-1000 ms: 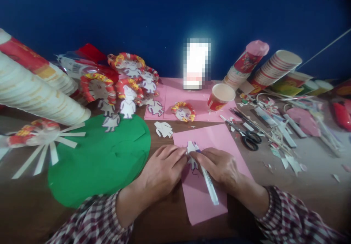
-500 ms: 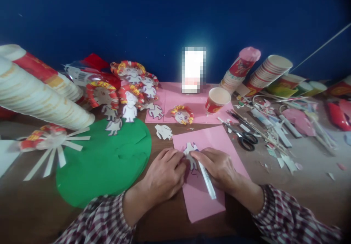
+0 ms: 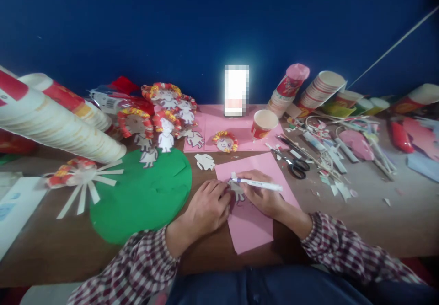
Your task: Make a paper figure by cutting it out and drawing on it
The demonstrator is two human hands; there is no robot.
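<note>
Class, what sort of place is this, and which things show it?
Probably a place for paper crafts: scissors near paper scraps, stacked paper cups, and a pen held in the right hand above a pink sheet.

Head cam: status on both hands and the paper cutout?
Right hand: holding white marker, tip near paper cutout. Left hand: at cutout's left side. Cutout: on pink sheet, partly hidden by hands. Scissors: right of sheet.
</note>
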